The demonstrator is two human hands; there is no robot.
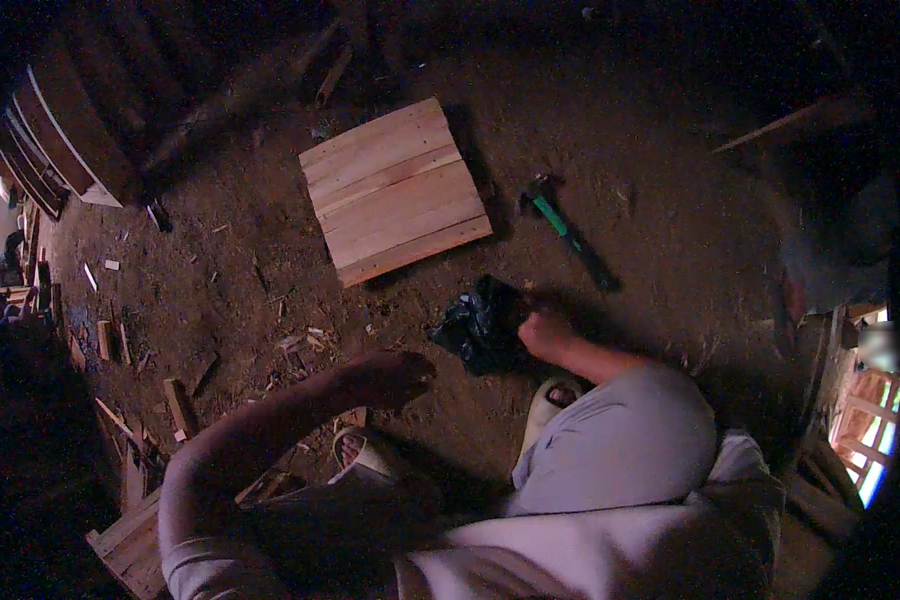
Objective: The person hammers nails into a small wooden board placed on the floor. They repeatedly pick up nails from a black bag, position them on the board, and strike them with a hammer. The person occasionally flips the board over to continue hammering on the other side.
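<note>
My right hand is closed at the right edge of a crumpled black plastic bag, gripping it. The bag lies bunched up on the dirt floor in front of my feet. To its left, my left hand hovers in shadow with fingers curled; whatever may be inside them is hidden. Beyond the bag lies a roughly square panel of pale wooden boards set side by side. A claw hammer with a green and black handle rests on the floor to the panel's right.
Wood chips and offcuts litter the floor at left. Wooden crate-like pieces stand at the far left. A plank structure sits at lower left. Slatted wood shows in bright light at right. My sandalled feet frame the near floor.
</note>
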